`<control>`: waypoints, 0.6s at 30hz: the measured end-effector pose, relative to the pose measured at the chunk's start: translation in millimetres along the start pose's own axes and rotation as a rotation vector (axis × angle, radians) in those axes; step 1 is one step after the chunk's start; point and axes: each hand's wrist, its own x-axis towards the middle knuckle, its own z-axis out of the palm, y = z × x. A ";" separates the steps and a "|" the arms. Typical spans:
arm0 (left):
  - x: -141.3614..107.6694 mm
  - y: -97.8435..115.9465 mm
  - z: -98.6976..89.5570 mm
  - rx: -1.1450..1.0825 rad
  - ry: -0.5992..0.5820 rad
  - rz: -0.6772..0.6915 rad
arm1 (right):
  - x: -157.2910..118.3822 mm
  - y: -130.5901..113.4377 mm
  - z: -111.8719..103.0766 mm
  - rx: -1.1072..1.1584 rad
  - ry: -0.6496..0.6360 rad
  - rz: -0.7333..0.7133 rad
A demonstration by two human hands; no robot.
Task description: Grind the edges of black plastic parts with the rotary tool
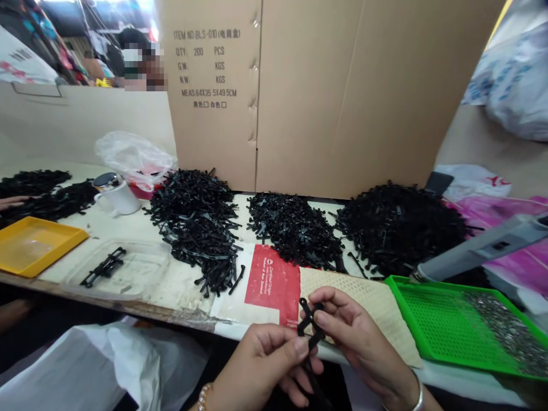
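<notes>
The left hand [261, 365] and right hand [359, 337] both pinch a black plastic strip [309, 325], held up over the near edge of the surface [137, 228]. A tan perforated mat [363, 302] lies just past the right hand at 1 o'clock, and a green mesh tray [445, 331] of small metal parts sits at 3 o'clock. Heaps of black plastic pieces [293, 231] spread across 12 o'clock, a clear plastic tray [115, 268] holding a few black pieces sits at 10 o'clock, and a yellow tray [34, 245] lies at 9 o'clock
</notes>
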 end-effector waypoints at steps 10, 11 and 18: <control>1.6 2.0 -11.1 -0.092 -0.042 -0.048 | 9.1 -5.2 4.7 0.017 -0.060 0.117; 2.0 2.4 -11.0 -0.090 -0.041 -0.048 | 10.2 -5.1 3.5 0.020 -0.073 0.128; 5.1 5.1 -7.6 -0.049 0.020 -0.051 | 18.6 -2.7 -3.3 0.027 -0.122 0.153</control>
